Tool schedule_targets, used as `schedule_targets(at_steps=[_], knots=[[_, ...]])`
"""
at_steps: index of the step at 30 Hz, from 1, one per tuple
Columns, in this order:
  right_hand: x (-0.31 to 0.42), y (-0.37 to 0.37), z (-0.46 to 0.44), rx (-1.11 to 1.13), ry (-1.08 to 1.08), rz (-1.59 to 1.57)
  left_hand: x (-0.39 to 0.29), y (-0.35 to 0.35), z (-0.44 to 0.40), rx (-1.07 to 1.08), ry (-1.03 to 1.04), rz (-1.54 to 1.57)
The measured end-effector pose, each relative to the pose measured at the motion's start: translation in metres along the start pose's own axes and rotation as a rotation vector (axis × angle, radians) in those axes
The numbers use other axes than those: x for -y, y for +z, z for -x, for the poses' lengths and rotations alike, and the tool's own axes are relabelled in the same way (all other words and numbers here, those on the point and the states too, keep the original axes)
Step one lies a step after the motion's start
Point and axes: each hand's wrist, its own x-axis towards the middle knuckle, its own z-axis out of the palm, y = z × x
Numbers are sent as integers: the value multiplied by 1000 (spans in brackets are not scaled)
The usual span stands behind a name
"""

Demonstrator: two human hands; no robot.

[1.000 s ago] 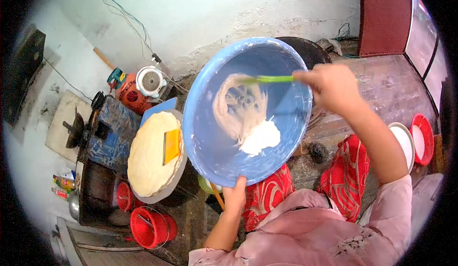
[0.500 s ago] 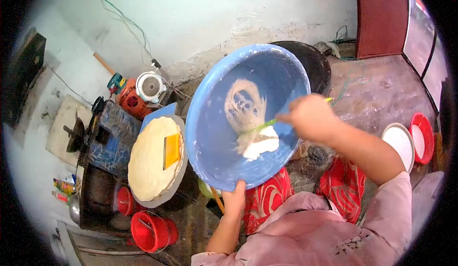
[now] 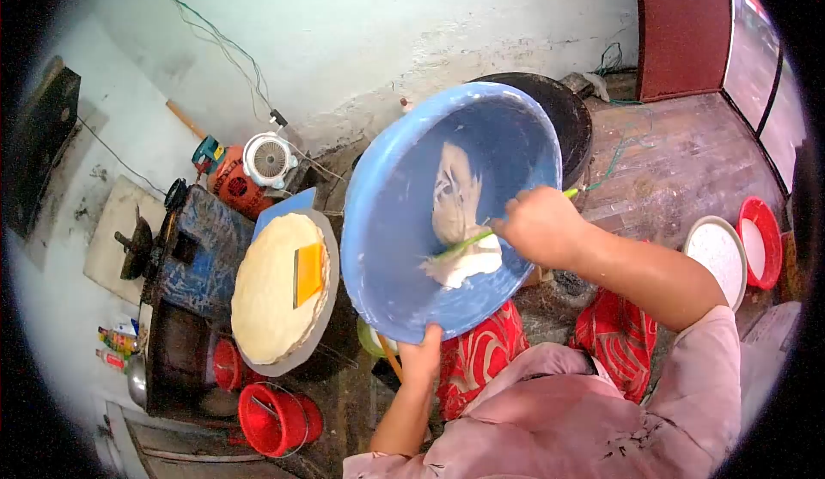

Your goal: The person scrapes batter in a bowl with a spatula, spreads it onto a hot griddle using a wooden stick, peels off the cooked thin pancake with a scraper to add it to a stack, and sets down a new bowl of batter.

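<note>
And there was the left hand, low at the near rim of the big blue basin, its fingers closed on the edge, the thumb lying up against the outside. The basin leaned in the air above the person's red patterned trousers, its open side tipped into view. Over on the other side came the right hand, fingers curled tight around a slim green tool, one end poking out past the knuckles and the other down in the mix. What a sticky scene that was: a beige smear of batter ran down the basin's inner wall and met a bright white clump, and the tool lay across the spot where the two touched. Beside the basin stood a broad pale round stack on a grey board, an orange scraper flat on top (a tidy little parking spot, that). Below it sat a red bucket; beyond, a white fan stood next to an orange gas cylinder. Across the floor, a bowl of white powder rested just beside a red bowl, and a dark round pan showed behind the basin.
</note>
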Motion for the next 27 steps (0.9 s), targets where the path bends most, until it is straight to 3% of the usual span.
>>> schedule_targets(at_steps=[4, 8, 10, 12, 15, 16, 18, 20, 23, 27], knots=[[-21, -37, 11, -39, 139, 87, 0, 5, 3, -50, 50, 43], [-45, -66, -6, -239, 334, 98, -2, 7, 3, -55, 68, 43], [-41, -58, -15, -230, 258, 13, -6, 6, 3, -38, 74, 28], [-20, -38, -21, -17, 175, 77, -11, 6, 3, -43, 31, -43], [-2, -1, -10, -23, -33, 0, 3, -2, -1, -36, -45, -2], [-7, -10, -8, -23, -37, 2, 2, -1, -1, -39, -45, 1], [-24, -39, -1, -56, 159, 39, 2, 0, 2, -74, -51, 56], [-47, -56, -1, -227, 311, 80, 3, 0, 4, -99, -56, 70], [-67, -65, -12, -211, 414, 194, -4, 5, 7, -91, -12, 81], [-47, -42, -16, -55, 223, 125, 14, -7, -1, -29, 28, 47]])
